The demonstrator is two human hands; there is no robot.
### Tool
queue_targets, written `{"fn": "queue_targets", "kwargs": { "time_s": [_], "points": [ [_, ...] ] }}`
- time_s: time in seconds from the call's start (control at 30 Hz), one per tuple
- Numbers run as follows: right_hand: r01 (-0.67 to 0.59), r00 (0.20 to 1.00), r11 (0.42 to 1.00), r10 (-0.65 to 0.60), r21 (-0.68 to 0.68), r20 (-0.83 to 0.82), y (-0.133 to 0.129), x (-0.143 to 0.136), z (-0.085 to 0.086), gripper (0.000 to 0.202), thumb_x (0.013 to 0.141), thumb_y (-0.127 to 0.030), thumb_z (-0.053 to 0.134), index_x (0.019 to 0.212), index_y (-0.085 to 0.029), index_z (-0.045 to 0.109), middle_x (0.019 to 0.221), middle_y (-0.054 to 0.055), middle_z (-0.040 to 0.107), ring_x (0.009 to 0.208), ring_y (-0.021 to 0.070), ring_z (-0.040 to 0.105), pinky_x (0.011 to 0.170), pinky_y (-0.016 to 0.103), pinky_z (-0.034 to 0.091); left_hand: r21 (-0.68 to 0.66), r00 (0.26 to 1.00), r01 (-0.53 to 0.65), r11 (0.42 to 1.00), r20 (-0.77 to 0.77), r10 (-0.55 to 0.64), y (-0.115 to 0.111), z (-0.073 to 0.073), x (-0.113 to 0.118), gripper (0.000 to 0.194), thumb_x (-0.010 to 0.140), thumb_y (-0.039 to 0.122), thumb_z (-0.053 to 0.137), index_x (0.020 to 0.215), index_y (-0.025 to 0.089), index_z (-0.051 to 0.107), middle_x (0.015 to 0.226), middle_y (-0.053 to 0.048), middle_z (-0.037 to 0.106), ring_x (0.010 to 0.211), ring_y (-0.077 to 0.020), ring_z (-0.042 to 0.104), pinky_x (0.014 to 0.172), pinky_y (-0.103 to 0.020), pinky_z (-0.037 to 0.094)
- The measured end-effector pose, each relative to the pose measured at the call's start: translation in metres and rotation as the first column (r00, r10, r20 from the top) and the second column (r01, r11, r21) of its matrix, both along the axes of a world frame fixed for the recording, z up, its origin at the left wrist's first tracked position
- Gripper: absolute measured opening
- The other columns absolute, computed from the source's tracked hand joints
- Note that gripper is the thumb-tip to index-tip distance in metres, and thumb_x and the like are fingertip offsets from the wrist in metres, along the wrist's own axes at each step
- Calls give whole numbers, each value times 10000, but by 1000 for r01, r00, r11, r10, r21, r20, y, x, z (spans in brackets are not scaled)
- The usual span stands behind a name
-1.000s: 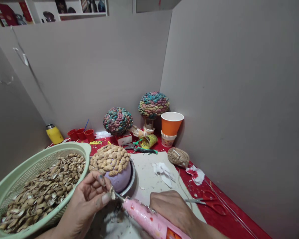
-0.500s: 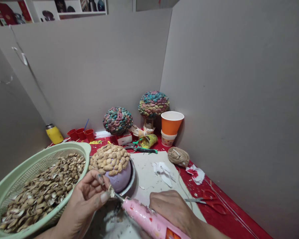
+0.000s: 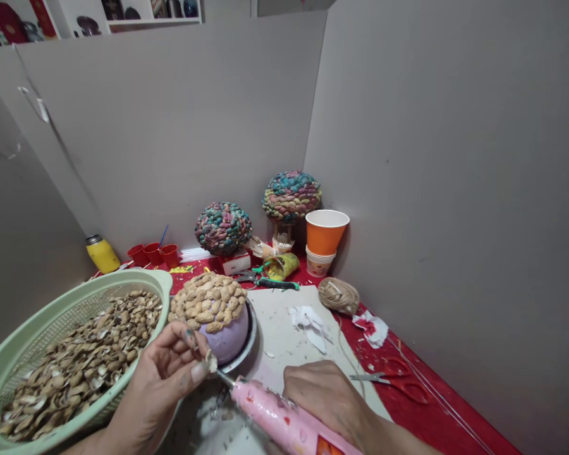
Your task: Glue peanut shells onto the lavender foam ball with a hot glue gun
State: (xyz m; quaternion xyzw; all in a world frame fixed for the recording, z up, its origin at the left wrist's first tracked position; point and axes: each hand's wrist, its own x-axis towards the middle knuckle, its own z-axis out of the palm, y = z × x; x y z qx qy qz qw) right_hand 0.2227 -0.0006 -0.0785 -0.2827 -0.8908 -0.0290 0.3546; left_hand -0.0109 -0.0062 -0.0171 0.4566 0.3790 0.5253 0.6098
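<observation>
My left hand (image 3: 164, 379) pinches a small peanut shell (image 3: 211, 362) between thumb and fingers, just in front of a purple ball (image 3: 225, 338) partly covered in peanut shells that sits in a metal bowl (image 3: 249, 338). My right hand (image 3: 329, 398) grips a pink glue gun (image 3: 279, 420), its metal tip touching the held shell.
A green basket (image 3: 76, 297) full of peanut shells stands at the left. Behind are two multicoloured shell balls (image 3: 222, 227), orange paper cups (image 3: 326, 232), small red cups (image 3: 152, 254), a yellow jar (image 3: 102, 254), twine (image 3: 339, 296) and red scissors (image 3: 398, 382). Grey partition walls close off the back and right.
Hands and glue gun have barely shifted; the shell stays at the nozzle tip. The view has tilted slightly.
</observation>
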Motion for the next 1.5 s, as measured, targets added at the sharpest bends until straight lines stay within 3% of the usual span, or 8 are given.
{"fn": "queue_targets", "kwargs": {
  "time_s": [0.37,0.57,0.73,1.0,1.17,1.5],
  "points": [
    [-35,995,999,34,-6,-98,-2,0,8,473,926,-483,487,538,-217,428,478,-47,413,432,104,330,449,301,185,15,1000,0,1000,-3,0,1,3,1,291,701,276,823,844,206,580,788,17,644,751,-117,574,723,-198,482],
    [-56,995,993,64,104,-82,0,-1,19,487,946,-428,478,527,-205,371,473,-63,359,427,85,283,423,274,174,29,1000,-3,1000,-21,3,0,0,-1,274,715,270,814,847,207,582,793,16,637,751,-117,565,713,-195,479],
    [-5,999,999,7,39,-39,-3,-2,16,489,911,-465,519,531,-200,361,474,-61,363,425,83,294,439,283,185,37,998,17,999,-68,-14,-2,-3,1,247,720,241,809,812,190,586,791,4,632,726,-115,561,678,-193,473],
    [-27,996,999,30,41,-86,-4,-3,18,448,929,-385,472,523,-207,411,477,-48,406,430,96,337,436,300,189,36,997,52,998,-66,-50,-1,-8,-1,223,735,223,799,811,196,591,815,1,638,718,-115,560,672,-200,476],
    [-17,999,1000,16,-9,-44,-5,-1,15,435,912,-419,505,542,-204,428,481,-50,430,431,94,345,444,297,199,35,995,58,998,-79,-55,-1,-9,-2,206,753,215,784,831,200,594,828,-1,639,732,-118,569,681,-202,477],
    [-52,996,997,56,60,-66,-3,0,15,436,941,-373,417,538,-208,408,483,-47,403,432,96,316,437,297,162,28,995,17,999,-99,-14,-2,-7,-2,234,735,227,798,830,197,587,813,-2,634,741,-124,562,690,-205,469]
  ]
}}
